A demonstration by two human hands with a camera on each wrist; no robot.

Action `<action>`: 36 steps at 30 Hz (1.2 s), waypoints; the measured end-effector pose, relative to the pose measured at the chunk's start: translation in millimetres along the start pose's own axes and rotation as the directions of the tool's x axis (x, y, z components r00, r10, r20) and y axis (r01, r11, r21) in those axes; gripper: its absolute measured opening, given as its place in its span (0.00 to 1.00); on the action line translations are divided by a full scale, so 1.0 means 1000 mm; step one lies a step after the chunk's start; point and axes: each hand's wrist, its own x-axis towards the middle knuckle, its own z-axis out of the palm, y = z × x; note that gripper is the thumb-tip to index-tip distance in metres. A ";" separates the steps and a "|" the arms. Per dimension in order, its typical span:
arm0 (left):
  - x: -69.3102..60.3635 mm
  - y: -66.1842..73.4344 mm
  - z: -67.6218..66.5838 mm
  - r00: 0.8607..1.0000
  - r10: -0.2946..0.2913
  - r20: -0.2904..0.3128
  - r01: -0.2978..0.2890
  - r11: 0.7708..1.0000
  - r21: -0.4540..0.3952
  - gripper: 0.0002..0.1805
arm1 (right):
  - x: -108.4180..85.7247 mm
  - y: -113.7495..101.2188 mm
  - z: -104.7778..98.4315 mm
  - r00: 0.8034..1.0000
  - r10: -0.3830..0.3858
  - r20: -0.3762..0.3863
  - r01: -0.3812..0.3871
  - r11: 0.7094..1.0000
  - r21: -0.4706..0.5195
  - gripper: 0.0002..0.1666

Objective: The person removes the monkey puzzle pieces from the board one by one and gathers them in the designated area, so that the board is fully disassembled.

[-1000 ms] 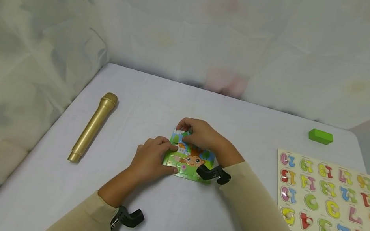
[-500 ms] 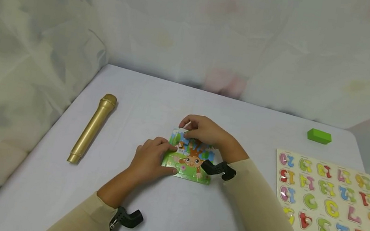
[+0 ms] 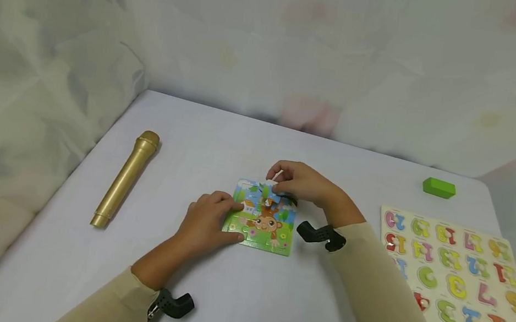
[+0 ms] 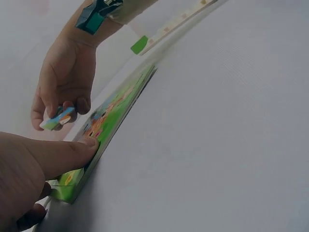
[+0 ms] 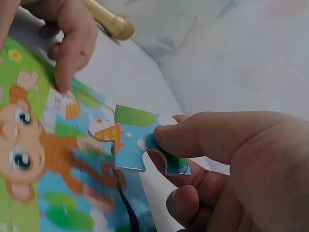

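Observation:
A small jigsaw puzzle with a cartoon monkey, a house and green grass lies flat on the white table in the head view. My left hand rests at its left side, index finger and thumb touching the puzzle face. Above the puzzle's far edge, my right hand pinches a puzzle piece between thumb and fingers. Blue sky, a green patch and an orange shape are printed on that piece. In the right wrist view, a dark gap shows near one edge of the puzzle, partly behind the piece.
A gold microphone lies at the left of the table. On the right is a board of number pieces, partly covered by my right sleeve. A green block stands behind the board. Patterned cloth hangs around the table.
My right hand has moved to the right with the piece, uncovering more of the monkey picture. The left hand has stayed in place on the puzzle. The head view has shifted slightly.

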 end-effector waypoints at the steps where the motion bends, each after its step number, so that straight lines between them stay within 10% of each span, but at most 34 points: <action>1: 0.000 -0.001 0.000 1.000 0.001 0.000 -0.001 1.000 0.001 0.38 | -0.002 0.001 -0.002 1.000 0.004 -0.002 -0.004 1.000 -0.002 0.16; 25: 0.002 -0.007 -0.002 0.999 0.026 0.027 -0.026 1.000 -0.009 0.38 | -0.038 0.033 -0.038 0.988 0.151 -0.040 -0.154 0.984 -0.090 0.14; 36: 0.003 -0.005 -0.011 0.998 0.020 0.068 -0.021 0.999 0.026 0.38 | -0.040 0.044 -0.029 0.980 0.089 -0.175 -0.117 0.981 -0.157 0.12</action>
